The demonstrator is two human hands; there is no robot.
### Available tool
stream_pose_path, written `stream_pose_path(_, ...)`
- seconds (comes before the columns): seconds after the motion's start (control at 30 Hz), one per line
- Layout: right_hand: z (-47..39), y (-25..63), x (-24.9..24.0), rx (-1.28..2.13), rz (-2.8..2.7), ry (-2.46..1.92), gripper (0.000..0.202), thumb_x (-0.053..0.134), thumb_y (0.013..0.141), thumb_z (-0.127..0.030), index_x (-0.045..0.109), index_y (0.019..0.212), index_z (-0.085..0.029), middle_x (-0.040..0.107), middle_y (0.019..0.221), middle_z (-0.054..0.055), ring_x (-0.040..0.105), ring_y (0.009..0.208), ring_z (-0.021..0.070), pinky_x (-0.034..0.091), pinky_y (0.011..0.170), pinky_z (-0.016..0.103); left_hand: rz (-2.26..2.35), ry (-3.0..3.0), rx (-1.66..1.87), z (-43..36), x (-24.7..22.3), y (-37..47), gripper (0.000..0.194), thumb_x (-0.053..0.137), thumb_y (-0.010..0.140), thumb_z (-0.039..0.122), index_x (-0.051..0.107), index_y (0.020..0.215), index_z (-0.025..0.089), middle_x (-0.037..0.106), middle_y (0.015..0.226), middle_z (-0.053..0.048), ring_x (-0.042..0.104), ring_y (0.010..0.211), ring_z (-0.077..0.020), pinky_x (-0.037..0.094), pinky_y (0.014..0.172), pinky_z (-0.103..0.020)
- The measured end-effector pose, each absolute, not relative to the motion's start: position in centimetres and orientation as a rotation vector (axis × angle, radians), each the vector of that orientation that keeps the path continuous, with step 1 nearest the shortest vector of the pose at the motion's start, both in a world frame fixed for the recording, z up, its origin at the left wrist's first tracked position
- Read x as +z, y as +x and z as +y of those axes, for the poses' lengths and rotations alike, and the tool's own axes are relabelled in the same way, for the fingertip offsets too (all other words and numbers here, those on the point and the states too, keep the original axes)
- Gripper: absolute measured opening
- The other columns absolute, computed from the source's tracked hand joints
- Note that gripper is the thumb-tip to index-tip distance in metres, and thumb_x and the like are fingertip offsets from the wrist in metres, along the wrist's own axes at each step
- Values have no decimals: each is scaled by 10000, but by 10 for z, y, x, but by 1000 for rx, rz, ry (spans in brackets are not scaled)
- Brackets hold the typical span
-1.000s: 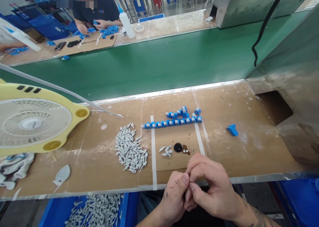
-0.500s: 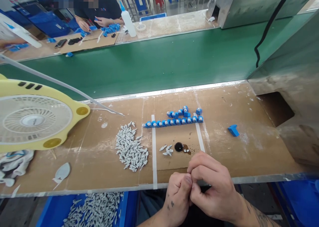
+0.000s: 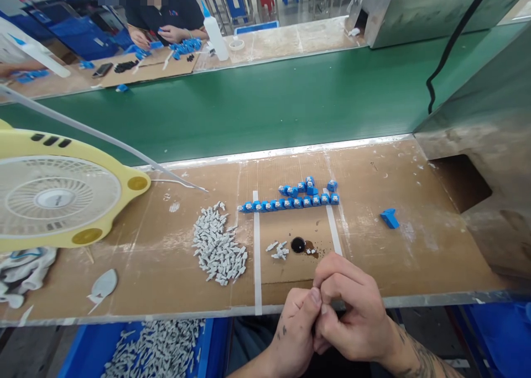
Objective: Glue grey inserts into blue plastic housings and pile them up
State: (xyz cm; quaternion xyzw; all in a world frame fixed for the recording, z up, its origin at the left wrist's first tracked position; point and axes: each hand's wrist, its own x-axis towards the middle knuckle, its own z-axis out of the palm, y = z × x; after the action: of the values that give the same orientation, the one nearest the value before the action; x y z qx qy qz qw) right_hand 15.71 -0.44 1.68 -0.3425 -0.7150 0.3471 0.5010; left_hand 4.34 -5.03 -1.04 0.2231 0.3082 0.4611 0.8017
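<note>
My left hand (image 3: 295,327) and my right hand (image 3: 352,309) meet at the front edge of the bench, fingertips pressed together. Both are closed; whatever sits between the fingers is hidden. Just beyond them are a small round black pool (image 3: 297,245) with a brown stain and a few small grey pieces (image 3: 280,251). To their left spreads a heap of small grey plastic parts (image 3: 219,245). Farther back runs a row of small blue parts (image 3: 288,203) with pale tops, and several more blue parts (image 3: 301,187) stand behind it. One angular blue piece (image 3: 389,218) lies alone at the right.
A yellow fan (image 3: 128,185) takes up the left side, near a cloth glove (image 3: 29,276). Below the edge is a blue bin (image 3: 215,345) of grey parts. A green conveyor belt (image 3: 265,101) separates this bench from a co-worker (image 3: 166,13). A metal housing (image 3: 489,129) stands at right.
My hands stay together in nearly the same place, with slight shifts of the fingers. The view has moved a little; the parts on the bench lie as before.
</note>
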Motion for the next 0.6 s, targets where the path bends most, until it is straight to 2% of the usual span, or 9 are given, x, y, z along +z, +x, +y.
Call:
stream_pose_path(0.13,-4,162,16,840,-1789,-821,184,526,791,-40,485,777,-219,595,752,7,545,640,123,466,562,234,687,480,1008,-49,-12,41,725,598,919,692,359,453,190,246,363,82,224,335,-35,222,379,-194)
stream_pose_path(0.3,-1,165,21,769,-1892,-828,211,528,831,-16,498,758,-212,611,752,20,548,649,128,486,572,238,929,658,1020,-49,-12,38,742,542,918,747,366,464,187,296,402,59,234,387,-46,200,403,-219)
stream_pose_path(0.47,-2,162,23,723,-1887,-864,230,506,822,2,510,728,-208,639,793,47,597,670,139,516,575,249,1063,770,1012,-49,-6,40,764,479,892,819,342,468,199,296,415,46,245,411,-65,179,414,-248)
stream_pose_path(0.6,-3,160,19,699,-1867,-854,220,499,791,5,504,733,-208,657,823,57,605,670,142,519,574,254,1035,679,993,-49,-7,42,750,540,860,820,377,481,194,306,423,54,244,413,-60,189,415,-237)
